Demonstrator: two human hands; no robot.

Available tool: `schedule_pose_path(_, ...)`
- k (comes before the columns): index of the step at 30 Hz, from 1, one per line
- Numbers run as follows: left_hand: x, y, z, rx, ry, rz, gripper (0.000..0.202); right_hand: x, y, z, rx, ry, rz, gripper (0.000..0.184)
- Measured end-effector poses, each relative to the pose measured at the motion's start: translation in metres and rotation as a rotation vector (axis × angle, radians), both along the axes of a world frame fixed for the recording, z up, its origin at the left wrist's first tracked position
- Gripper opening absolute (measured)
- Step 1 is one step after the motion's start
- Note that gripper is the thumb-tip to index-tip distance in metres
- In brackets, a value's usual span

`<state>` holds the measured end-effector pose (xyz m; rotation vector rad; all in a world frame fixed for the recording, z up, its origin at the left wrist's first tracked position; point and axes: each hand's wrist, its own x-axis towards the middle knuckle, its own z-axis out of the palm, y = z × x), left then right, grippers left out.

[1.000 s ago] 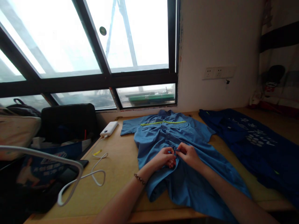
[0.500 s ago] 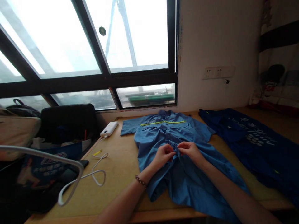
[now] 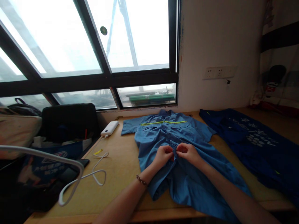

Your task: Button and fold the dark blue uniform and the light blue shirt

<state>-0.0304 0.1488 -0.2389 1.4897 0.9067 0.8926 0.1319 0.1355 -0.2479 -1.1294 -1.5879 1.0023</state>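
White lettering (image 3: pixel 263 140) marks the dark blue garment (image 3: pixel 247 152) and blue bag (image 3: pixel 52 170), too blurred to read

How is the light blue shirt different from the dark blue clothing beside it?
The light blue shirt is pinched by the left hand and right hand; the dark blue clothing is untouched. The shirt has a yellow stripe; the clothing shows white printing. Both lie on the table.

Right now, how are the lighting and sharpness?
Head view: the window is largely blown out; head view: the blue shirt is readable, but fine detail between left hand and right hand is lost; head view: lower-left corner nearly black.
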Motion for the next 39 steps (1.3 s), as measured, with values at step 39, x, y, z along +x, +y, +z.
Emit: schedule_pose_path(39,0.007,-0.004,-0.003,-0.299,-0.124,0.132,0.01,-0.011,-0.016,0.004,0.316,-0.586,0.005,0.019)
